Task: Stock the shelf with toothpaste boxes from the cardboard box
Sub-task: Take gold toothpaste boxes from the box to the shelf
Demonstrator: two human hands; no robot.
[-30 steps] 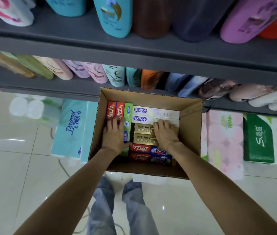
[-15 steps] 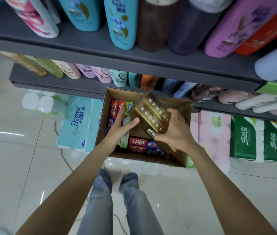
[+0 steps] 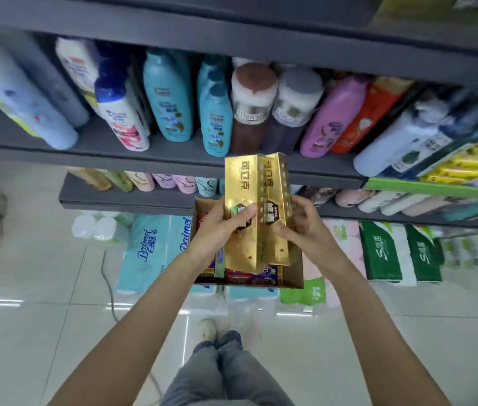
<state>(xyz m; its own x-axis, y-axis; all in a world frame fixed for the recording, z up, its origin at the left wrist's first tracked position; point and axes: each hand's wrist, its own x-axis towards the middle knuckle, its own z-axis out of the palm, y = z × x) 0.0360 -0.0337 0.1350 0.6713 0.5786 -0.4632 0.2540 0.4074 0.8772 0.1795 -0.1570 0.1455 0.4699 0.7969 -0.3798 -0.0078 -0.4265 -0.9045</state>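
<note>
The left hand point(image 3: 222, 227) and the right hand point(image 3: 305, 230) each grip a side of two long gold toothpaste boxes point(image 3: 257, 212) (held upright, side by side) above the open brown cardboard box point(image 3: 296, 271) of red toothpaste cartons point(image 3: 239, 276), before the grey shelf point(image 3: 150, 159) of upright shampoo bottles point(image 3: 170, 98).

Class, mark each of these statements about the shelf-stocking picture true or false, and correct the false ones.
1. Both hands hold gold toothpaste boxes. True: left hand and right hand grip them.
2. The gold boxes lie flat inside the cardboard box. False: they are lifted above it, held upright.
3. Red toothpaste boxes remain in the cardboard box. True.
4. The shelf behind the gold boxes holds toilet paper. False: it holds bottles; toilet paper packs sit on the floor.
</note>
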